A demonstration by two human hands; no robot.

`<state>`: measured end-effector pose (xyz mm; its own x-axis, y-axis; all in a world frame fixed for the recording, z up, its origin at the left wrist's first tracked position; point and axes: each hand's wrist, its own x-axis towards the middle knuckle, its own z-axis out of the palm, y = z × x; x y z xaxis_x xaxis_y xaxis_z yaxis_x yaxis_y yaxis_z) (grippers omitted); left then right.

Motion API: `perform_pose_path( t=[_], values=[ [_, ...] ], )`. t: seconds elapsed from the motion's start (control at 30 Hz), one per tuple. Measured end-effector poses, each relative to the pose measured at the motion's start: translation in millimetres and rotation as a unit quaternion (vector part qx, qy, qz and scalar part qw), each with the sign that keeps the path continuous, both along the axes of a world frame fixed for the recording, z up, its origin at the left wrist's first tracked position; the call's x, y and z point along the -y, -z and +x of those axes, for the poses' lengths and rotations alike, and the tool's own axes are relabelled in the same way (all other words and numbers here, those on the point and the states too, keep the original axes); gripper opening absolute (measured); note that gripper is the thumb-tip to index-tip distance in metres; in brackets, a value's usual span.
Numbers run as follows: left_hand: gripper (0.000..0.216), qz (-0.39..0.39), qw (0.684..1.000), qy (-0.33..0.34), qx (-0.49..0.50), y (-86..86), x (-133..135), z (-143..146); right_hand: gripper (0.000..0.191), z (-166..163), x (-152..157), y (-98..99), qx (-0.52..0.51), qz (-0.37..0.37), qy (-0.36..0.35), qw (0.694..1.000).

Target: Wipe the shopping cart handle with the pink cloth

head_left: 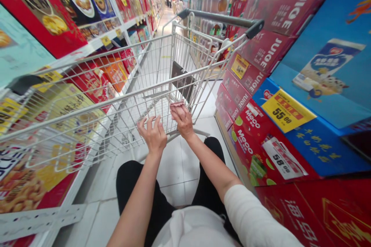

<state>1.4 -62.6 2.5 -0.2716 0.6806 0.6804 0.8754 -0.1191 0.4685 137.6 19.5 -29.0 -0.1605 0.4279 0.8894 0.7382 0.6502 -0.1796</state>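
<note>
A white wire shopping cart [150, 69] stands in front of me in a store aisle, seen from low down. My left hand [152, 133] rests on the cart's lower wires with its fingers spread. My right hand [181, 119] presses a small pink cloth [176, 105] against the cart's wire frame. A dark sign plate [182, 81] hangs inside the basket. The cart's grey handle bar [220, 19] is at the far end, up high.
Shelves of boxed goods [55, 96] line the left side. Stacked red and blue cartons [290, 96] with yellow price tags stand on the right. White tiled floor [179, 166] lies under me, with my black-trousered knees bent. People stand far down the aisle.
</note>
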Motion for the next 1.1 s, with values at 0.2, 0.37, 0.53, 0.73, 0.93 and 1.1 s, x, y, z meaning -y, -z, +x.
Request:
perform_pose_path(
  t=[0.2, 0.37, 0.53, 0.73, 0.93, 1.1],
  values=[
    [0.041, -0.023, 0.999, -0.026, 0.010, 2.3, 0, 0, 0.035, 14, -8, -24.5, -0.043, 0.028, 0.018, 0.999],
    [0.028, -0.014, 0.998, -0.054, 0.003, -3.5, -4, -1, 0.035, 10, -25, -29.0, -0.047, -0.037, 0.053, 0.997],
    [0.028, -0.013, 0.997, -0.068, 0.043, -4.4, -6, -1, 0.036, 6, -1, 17.3, -0.008, -0.016, 0.034, 0.999],
    [0.030, -0.026, 0.995, -0.079, 0.063, -4.6, -9, 1, 0.042, 12, -18, -23.7, -0.078, 0.018, 0.026, 0.996],
    [0.028, -0.007, 0.995, -0.087, 0.043, -1.7, -8, 2, 0.034, 2, -22, -19.4, -0.037, -0.022, 0.026, 0.999],
    [0.030, -0.007, 0.996, -0.088, 0.032, 0.1, -7, 1, 0.030, 5, 6, 16.7, 0.003, -0.013, 0.001, 1.000]
  ],
)
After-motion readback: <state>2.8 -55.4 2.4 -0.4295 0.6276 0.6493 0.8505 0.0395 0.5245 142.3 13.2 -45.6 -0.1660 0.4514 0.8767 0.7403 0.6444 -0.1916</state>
